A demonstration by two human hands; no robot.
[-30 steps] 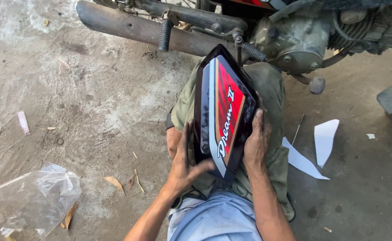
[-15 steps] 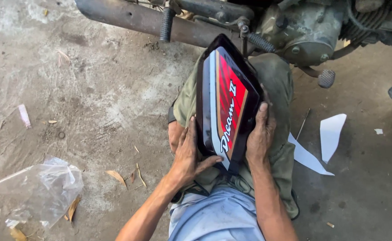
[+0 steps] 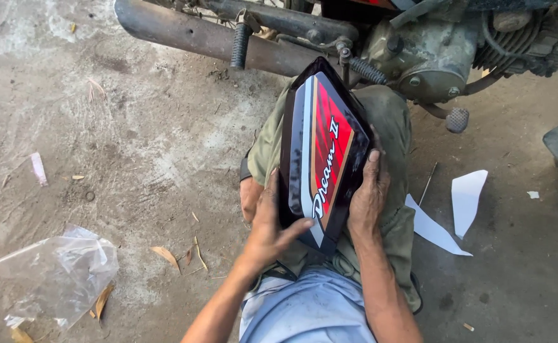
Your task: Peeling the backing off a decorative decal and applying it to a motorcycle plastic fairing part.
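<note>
Both hands are gripping a black side panel (image 3: 322, 159) with red and white stripes: left hand (image 3: 270, 223) on its left edge, right hand (image 3: 368, 195) on the right edge. It sits on the person's lap, just near of the motorcycle engine (image 3: 418, 57) and exhaust pipe (image 3: 190, 35)

Soft daylight, sharp, faint shadows

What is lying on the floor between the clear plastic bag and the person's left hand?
In the head view, between the plastic bag and the left hand lie only a few dry leaves on dusty concrete floor.
</note>
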